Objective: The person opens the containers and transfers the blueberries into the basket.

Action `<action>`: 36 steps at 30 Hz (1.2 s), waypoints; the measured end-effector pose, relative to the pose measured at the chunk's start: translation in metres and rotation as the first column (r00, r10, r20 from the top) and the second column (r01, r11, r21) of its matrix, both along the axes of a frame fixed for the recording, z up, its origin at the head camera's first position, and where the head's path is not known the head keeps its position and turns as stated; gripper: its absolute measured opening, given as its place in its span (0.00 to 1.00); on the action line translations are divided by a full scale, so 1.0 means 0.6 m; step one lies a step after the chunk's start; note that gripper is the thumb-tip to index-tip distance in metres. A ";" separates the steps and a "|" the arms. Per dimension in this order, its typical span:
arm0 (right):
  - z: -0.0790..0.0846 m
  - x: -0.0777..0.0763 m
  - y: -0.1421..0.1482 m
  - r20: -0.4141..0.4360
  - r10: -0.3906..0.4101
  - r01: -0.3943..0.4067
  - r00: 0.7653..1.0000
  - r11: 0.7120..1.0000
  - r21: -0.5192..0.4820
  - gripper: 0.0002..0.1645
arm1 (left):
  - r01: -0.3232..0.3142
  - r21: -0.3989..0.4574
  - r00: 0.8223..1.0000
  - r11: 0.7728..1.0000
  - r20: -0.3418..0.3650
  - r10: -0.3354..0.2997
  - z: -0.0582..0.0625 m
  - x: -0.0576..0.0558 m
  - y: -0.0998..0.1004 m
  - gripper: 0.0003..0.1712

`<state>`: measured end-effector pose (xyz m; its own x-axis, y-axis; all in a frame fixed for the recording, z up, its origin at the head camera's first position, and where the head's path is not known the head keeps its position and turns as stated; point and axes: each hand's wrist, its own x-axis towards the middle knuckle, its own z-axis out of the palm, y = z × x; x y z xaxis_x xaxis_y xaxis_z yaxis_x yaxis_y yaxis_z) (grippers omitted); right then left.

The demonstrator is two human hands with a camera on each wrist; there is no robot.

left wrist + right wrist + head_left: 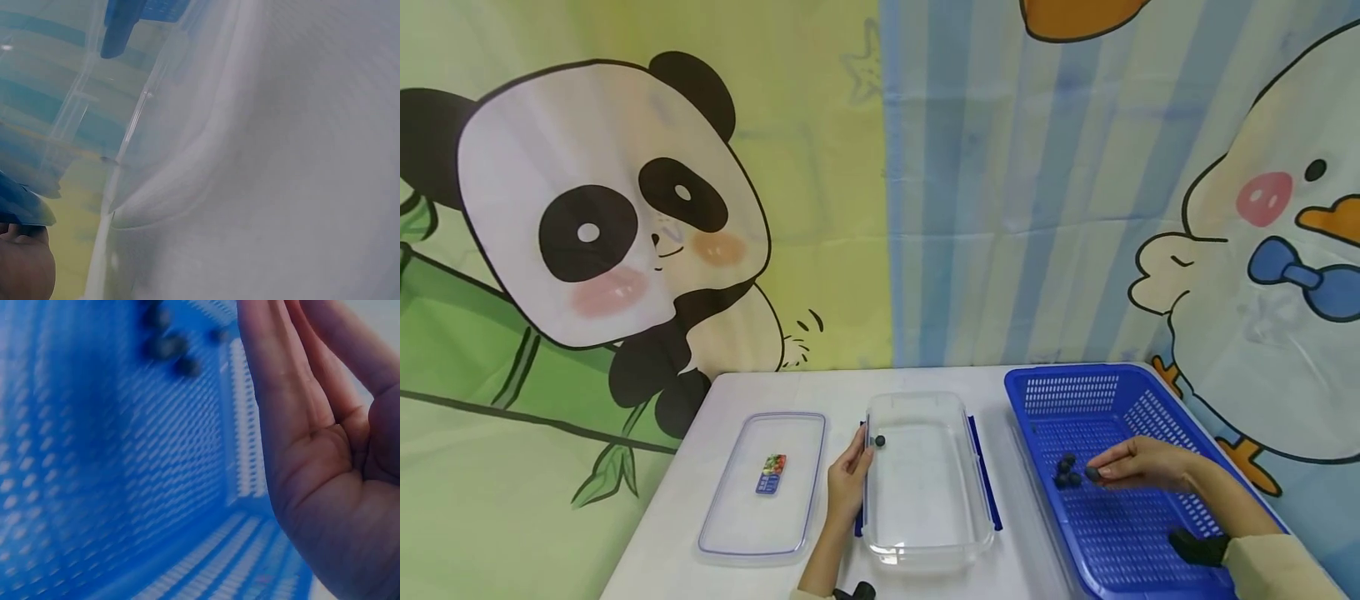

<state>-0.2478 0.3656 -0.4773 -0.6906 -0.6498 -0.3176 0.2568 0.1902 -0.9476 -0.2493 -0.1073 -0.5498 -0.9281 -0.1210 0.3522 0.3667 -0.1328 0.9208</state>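
A clear plastic container with blue side latches stands in the middle of the white table. My left hand grips its left side; in the left wrist view that hand shows beside a blue latch. One small dark blueberry lies in the container near that hand. Over the blue basket, my right hand pinches another blueberry at its fingertips. Several more blueberries lie in the basket just left of those fingers. In the right wrist view the fingertips run out of frame.
A clear lid with a bluish rim and a colourful sticker lies flat left of the container. The basket's raised wall stands to the right of the container. A printed curtain hangs behind the table.
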 end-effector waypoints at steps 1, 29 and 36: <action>-0.009 0.000 0.008 0.019 0.000 0.000 1.000 1.000 -0.001 0.16 | -0.003 -0.003 1.000 1.000 -0.003 0.003 0.000 0.000 0.000 0.24; -0.034 -0.017 0.011 0.102 -0.019 0.029 0.995 0.995 -0.099 0.18 | 0.022 0.035 0.999 0.999 0.048 -0.024 0.001 0.003 0.001 0.24; 0.032 -0.060 -0.117 -0.031 -0.067 0.065 0.997 0.997 -0.038 0.17 | 0.020 0.035 0.998 0.999 0.051 -0.022 -0.001 0.003 0.000 0.25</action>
<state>-0.2836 0.2956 -0.4580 -0.7420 -0.6133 -0.2707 0.2366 0.1383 -0.9617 -0.2475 -0.1070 -0.5504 -0.9471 -0.1126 0.3004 0.3163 -0.1716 0.9330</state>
